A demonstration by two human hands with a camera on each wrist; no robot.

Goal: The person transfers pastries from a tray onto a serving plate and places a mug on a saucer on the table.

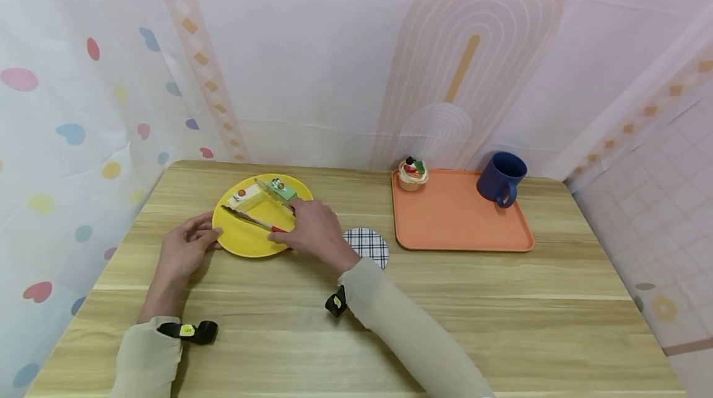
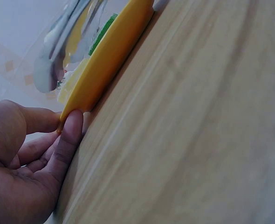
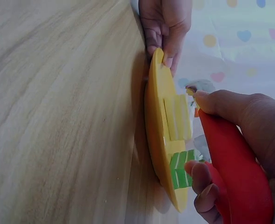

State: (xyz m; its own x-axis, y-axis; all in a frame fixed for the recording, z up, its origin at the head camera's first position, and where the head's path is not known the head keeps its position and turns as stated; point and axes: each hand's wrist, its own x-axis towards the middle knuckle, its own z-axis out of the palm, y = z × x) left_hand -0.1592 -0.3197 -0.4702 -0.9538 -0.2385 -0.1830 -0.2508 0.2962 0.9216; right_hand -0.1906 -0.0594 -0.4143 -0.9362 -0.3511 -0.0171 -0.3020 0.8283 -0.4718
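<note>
A yellow plate [image 1: 250,246] bears a yellow layered cake slice [image 1: 245,200] and a green layered cake slice [image 1: 285,190]. My left hand [image 1: 184,248] pinches the plate's near-left rim, with thumb and fingers on either side of it in the left wrist view. In my right hand [image 1: 319,229] is a pair of tongs [image 1: 245,217] with red handles [image 3: 235,172] and metal arms. The tongs' arms are spread over the plate, one on each side of the yellow slice in the head view. Their tips are mostly hidden in the right wrist view.
A round checked coaster [image 1: 367,246] lies partly under my right wrist in the head view. Farther right, an orange tray [image 1: 457,218] holds a cupcake [image 1: 413,175] at its back left corner and a dark blue mug [image 1: 500,180] at its back right. Patterned cloth [image 1: 312,64] hangs behind the table.
</note>
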